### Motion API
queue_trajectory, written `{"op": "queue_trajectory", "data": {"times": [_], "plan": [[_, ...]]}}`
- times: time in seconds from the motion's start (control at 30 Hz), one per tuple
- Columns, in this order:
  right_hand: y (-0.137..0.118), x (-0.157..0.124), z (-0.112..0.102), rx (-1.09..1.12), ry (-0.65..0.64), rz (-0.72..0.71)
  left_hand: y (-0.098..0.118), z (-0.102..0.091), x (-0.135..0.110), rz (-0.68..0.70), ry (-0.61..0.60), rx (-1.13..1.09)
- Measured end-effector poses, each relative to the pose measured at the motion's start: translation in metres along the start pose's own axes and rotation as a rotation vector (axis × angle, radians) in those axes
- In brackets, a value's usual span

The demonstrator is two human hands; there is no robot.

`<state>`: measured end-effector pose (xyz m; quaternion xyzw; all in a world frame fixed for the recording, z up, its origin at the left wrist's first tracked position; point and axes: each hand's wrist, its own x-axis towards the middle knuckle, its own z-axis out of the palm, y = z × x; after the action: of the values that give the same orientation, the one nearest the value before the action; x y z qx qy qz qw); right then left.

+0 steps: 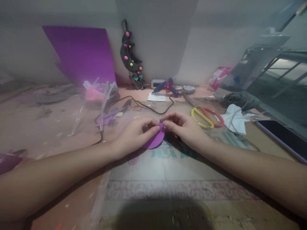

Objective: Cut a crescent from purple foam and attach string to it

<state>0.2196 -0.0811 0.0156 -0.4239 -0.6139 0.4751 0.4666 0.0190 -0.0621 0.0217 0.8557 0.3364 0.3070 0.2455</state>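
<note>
A rounded purple paper piece [155,140] is pinched between the thumb and fingers of my left hand [140,129]. Just beside it, my right hand [181,126] is closed, thumb and fingertips together at the paper's upper edge. A small dark bit [161,120] shows at that edge between the two hands; its kind is too small to make out. Something dark and partly hidden lies under my right hand. Scissors [207,118] with yellow and orange handles rest beyond my right hand.
A glue gun [168,86] with a lit red light stands at the back, its cord [153,110] curving forward. A phone [283,137] lies at right, near white tissue [236,118] and dark yarn [242,99]. Purple card [83,54] and a moon ornament [130,56] are against the wall.
</note>
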Motion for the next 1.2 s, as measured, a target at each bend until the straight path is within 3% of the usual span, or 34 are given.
{"op": "queue_trajectory", "data": {"times": [0.5,0.8,1.2], "plan": [[0.0024,0.0011,-0.0018,-0.129,0.005,0.008,0.0014,-0.0001,0.0011,-0.006,-0.009,0.045],[0.0021,0.0001,-0.0017,-0.127,-0.018,0.041,0.0000,0.0005,0.0010,-0.026,0.036,-0.036],[0.0020,0.0005,-0.0019,-0.150,-0.051,-0.006,-0.0008,-0.0017,0.0007,0.022,0.051,0.061]]}}
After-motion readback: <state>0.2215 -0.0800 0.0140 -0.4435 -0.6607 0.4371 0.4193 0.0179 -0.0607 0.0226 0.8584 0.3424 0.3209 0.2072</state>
